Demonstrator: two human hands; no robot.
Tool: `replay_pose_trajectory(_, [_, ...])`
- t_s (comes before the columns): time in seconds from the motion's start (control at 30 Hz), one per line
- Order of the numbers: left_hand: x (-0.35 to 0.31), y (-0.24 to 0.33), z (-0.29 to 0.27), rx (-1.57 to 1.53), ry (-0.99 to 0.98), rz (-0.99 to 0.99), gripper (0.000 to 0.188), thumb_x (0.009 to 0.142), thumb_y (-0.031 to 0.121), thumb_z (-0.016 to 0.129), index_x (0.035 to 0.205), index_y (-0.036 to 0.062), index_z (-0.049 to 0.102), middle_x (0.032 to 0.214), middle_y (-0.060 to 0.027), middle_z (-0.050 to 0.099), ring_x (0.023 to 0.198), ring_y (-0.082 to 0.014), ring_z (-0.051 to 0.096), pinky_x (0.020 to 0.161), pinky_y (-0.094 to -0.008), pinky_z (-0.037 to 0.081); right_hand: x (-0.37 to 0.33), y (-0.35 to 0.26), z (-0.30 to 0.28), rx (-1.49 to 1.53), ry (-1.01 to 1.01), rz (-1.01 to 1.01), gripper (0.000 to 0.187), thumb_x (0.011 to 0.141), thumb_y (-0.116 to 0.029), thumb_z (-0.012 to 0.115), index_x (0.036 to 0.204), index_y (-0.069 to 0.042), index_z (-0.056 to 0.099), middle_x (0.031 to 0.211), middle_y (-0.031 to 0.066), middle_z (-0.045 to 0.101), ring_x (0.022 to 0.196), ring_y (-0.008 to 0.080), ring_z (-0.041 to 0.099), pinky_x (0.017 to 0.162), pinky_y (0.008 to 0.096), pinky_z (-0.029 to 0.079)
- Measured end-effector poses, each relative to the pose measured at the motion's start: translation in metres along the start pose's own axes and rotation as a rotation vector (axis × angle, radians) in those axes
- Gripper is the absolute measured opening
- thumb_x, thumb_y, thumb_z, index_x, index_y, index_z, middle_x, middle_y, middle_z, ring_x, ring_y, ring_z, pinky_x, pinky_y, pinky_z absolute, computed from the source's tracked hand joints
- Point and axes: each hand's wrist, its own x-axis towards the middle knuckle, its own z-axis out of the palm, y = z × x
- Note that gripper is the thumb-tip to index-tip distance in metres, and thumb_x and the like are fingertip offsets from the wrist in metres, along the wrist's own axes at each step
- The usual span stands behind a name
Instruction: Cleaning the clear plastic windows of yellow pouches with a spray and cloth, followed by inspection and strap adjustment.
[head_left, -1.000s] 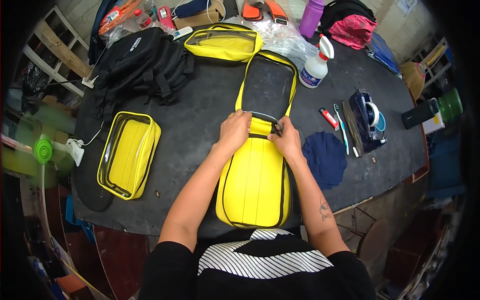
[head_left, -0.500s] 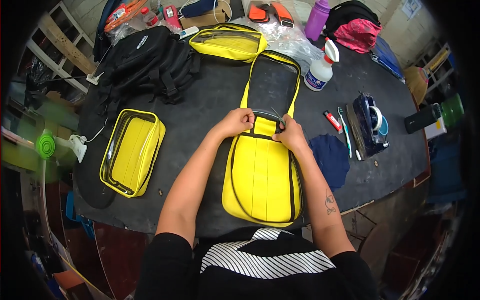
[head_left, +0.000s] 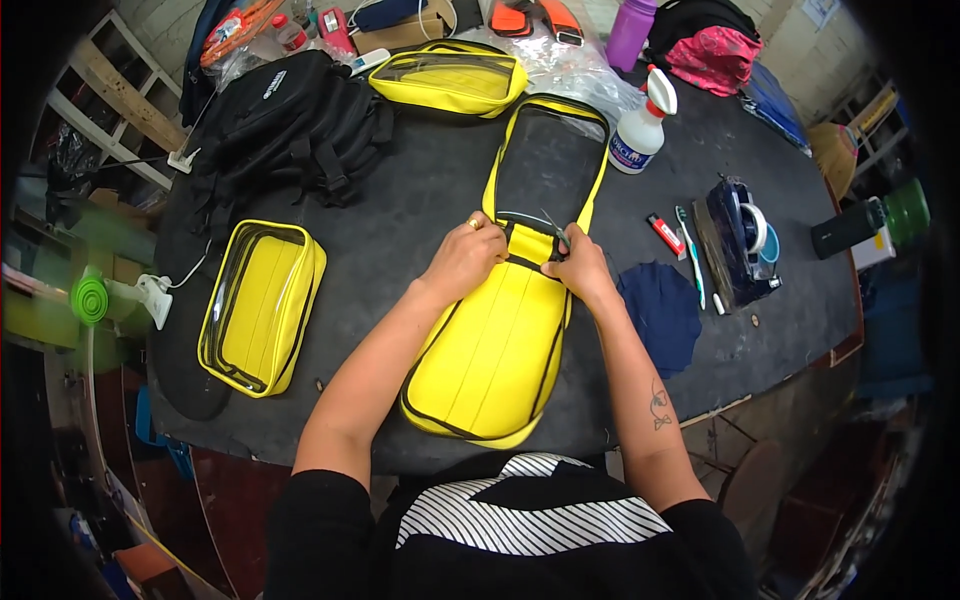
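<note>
In front of me a yellow bag (head_left: pixel 485 345) with black piping lies with its clear-windowed lid (head_left: pixel 553 150) folded open away from me. My left hand (head_left: pixel 470 255) is closed, pinching the left side of the bag's hinge end, where a short yellow strip (head_left: pixel 530 242) crosses between dark bands. At the right side of that strip, my right hand (head_left: pixel 580 265) is closed with its thumb against the bag's edge. Small thread snips (head_left: pixel 562 238) with thin blades poke up out of the right hand; their handle is mostly hidden by the fingers.
Similar yellow clear-topped bags lie at the left (head_left: pixel 262 310) and at the back (head_left: pixel 450 80). A black backpack (head_left: pixel 290 130) is at back left. Rightward are a spray bottle (head_left: pixel 640 130), navy cloth (head_left: pixel 660 320), toothbrush (head_left: pixel 692 260), red box (head_left: pixel 665 238) and dark pouch (head_left: pixel 735 245).
The bag's near end has swung left and its body now lies slanted. My left hand has turned over the bag's edge, knuckles up; the right hand has barely moved and keeps the snips.
</note>
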Motion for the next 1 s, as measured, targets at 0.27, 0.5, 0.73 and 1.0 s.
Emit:
replay_pose_trajectory(0.27, [-0.007, 0.014, 0.012, 0.457, 0.065, 0.196, 0.012, 0.07, 0.007, 0.06, 0.08, 0.001, 0.061, 0.097, -0.0094, 0.061, 0.099, -0.0264, 0.056, 0.083, -0.035, 0.047, 0.0, 0.003, 0.004, 0.037, 0.087, -0.05, 0.044, 0.062, -0.012, 0.082, 0.082, -0.002, 0.045, 0.075, 0.0177, 0.06, 0.076, 0.0324, 0.063, 0.068, 0.0369, 0.047])
replay_pose_trajectory(0.5, [-0.008, 0.023, 0.003, 0.219, 0.056, -0.077, 0.011, 0.076, 0.003, 0.06, 0.087, 0.0016, 0.063, 0.107, -0.0106, 0.058, 0.116, -0.0291, 0.049, 0.095, -0.0384, 0.039, 0.0, 0.0, 0.002, 0.037, 0.085, -0.023, 0.043, 0.061, -0.012, 0.082, 0.082, -0.002, 0.045, 0.077, 0.0184, 0.061, 0.078, 0.0321, 0.064, 0.069, 0.037, 0.047])
replay_pose_trajectory(0.73, [-0.008, 0.037, -0.016, 0.16, 0.17, -0.12, 0.012, 0.072, 0.001, 0.068, 0.084, 0.0031, 0.065, 0.103, -0.009, 0.058, 0.105, -0.0278, 0.055, 0.09, -0.0379, 0.043, 0.001, 0.0, 0.001, 0.041, 0.077, -0.018, 0.044, 0.061, -0.012, 0.082, 0.081, -0.003, 0.045, 0.078, 0.0186, 0.062, 0.079, 0.032, 0.064, 0.07, 0.0371, 0.047])
replay_pose_trajectory(1.0, [0.01, 0.006, -0.001, -0.12, -0.062, -0.516, 0.017, 0.068, 0.004, 0.075, 0.082, 0.0001, 0.067, 0.085, -0.0111, 0.061, 0.09, -0.0273, 0.06, 0.08, -0.0351, 0.047, 0.001, 0.003, 0.004, 0.049, 0.056, -0.021, 0.044, 0.061, -0.012, 0.082, 0.081, -0.003, 0.045, 0.077, 0.0181, 0.062, 0.077, 0.031, 0.064, 0.069, 0.0369, 0.047])
